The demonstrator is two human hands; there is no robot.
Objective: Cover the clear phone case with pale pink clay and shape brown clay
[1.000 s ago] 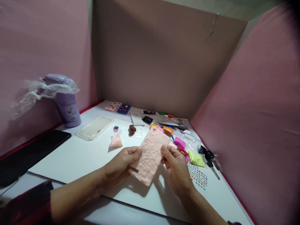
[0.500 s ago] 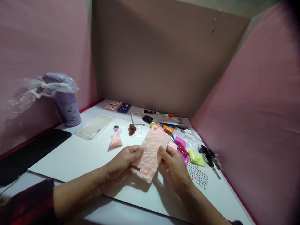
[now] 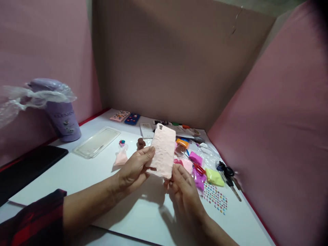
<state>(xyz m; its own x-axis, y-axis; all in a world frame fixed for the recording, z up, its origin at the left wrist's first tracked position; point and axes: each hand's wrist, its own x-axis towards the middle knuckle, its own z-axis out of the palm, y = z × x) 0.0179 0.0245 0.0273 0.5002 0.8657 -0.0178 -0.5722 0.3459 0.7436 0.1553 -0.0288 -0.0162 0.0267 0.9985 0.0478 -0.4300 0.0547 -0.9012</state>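
A phone case [image 3: 164, 152] coated in lumpy pale pink clay is held up above the white board, with a small camera opening at its top. My left hand [image 3: 137, 167] grips its left edge, thumb on the front and fingers behind. My right hand [image 3: 183, 184] pinches its lower right corner, fingers partly hidden. Behind the case lies a brown clay lump [image 3: 140, 143]. A small bag of pale pink clay [image 3: 121, 156] sits left of it. To the right are packets of clay: magenta [image 3: 196, 158], yellow [image 3: 214, 176] and orange [image 3: 182, 142], with red-handled scissors [image 3: 199, 168] among them.
A purple tumbler [image 3: 63, 119] with plastic wrap stands at left, near a black phone-like slab [image 3: 33, 171] and a clear plastic tray [image 3: 96, 141]. Two decorated cases [image 3: 132, 119] lie at the back. Gem stickers [image 3: 216, 198], black-handled scissors [image 3: 227, 169] and pink side walls [image 3: 276, 119] are at right.
The phone case has been raised and tilted more upright. My right hand has slid from its right side down to the lower corner. The view has shifted slightly to the right.
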